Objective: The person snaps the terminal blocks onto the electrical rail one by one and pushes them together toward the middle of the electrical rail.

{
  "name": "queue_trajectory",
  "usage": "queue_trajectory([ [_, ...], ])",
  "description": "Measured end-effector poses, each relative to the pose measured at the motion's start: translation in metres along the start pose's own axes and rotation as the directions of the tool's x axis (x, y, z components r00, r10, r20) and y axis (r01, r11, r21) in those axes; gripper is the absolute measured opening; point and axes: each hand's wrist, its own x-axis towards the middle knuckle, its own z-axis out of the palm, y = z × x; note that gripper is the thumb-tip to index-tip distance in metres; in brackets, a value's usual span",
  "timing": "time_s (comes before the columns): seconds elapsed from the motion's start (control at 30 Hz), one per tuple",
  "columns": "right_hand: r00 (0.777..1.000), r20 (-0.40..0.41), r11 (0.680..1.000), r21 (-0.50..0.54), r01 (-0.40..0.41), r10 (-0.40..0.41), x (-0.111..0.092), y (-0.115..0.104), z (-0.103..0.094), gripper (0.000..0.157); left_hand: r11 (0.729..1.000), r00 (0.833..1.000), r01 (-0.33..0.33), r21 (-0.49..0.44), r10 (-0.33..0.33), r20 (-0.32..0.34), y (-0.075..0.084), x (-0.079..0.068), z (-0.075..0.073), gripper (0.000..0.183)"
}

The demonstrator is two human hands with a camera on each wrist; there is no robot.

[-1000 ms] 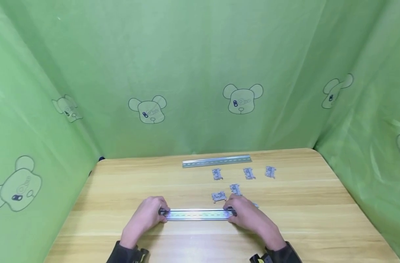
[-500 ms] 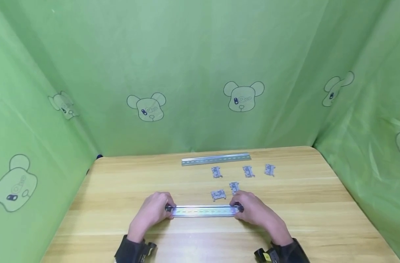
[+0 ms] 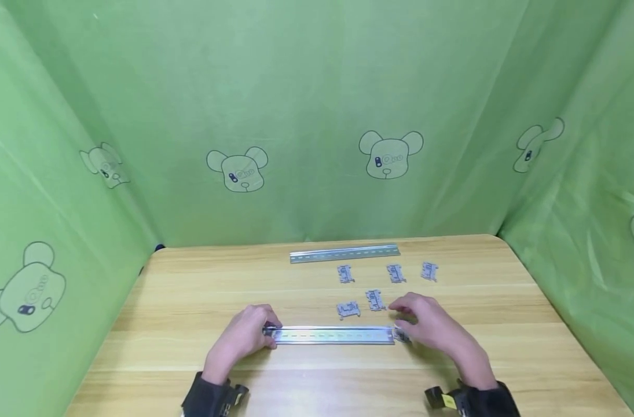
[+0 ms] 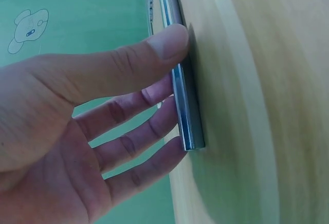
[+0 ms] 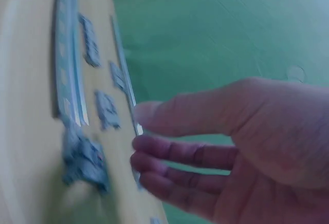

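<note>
A slotted metal DIN rail (image 3: 332,335) lies crosswise near the front of the table. My left hand (image 3: 244,331) pinches its left end; in the left wrist view the thumb presses the near edge and the fingers (image 4: 139,144) the far edge. My right hand (image 3: 428,321) is off the rail, fingers loosely bent and holding nothing. Below its fingertips, right at the rail's right end, sits a grey terminal block (image 3: 402,335), partly hidden in the head view. The right wrist view shows this block (image 5: 85,160) apart from the thumb and fingers.
Behind the rail lie two grey terminal blocks (image 3: 348,309) (image 3: 375,300). Farther back are three more blocks (image 3: 345,274) and a second DIN rail (image 3: 345,253) along the table's rear edge. Green curtains (image 3: 306,116) enclose the wooden table (image 3: 191,289) at the back and sides.
Both hands first shifted the rail slightly to the right. My right hand then let go of its right end and moved right, uncovering the terminal block there. The left hand keeps its grip.
</note>
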Motion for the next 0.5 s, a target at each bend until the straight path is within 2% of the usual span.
queue_trajectory([
  [0.17, 1.0, 0.008, 0.998, -0.054, -0.03, 0.031, -0.007, 0.008, -0.008, 0.034, 1.0, 1.0, -0.009, 0.002, 0.009, 0.003, 0.0, 0.0, 0.001, 0.037],
  [0.33, 0.999, 0.023, 0.99, -0.135, -0.028, 0.031, -0.005, 0.005, -0.001, 0.048, 1.0, 1.0, -0.009, 0.006, 0.009, 0.002, -0.001, -0.001, 0.003, 0.039],
  [0.5, 0.997, 0.033, 0.981, -0.185, -0.059, 0.066, -0.003, 0.001, 0.006, 0.057, 1.0, 1.0, 0.001, 0.003, -0.001, 0.002, -0.002, -0.001, 0.003, 0.039],
])
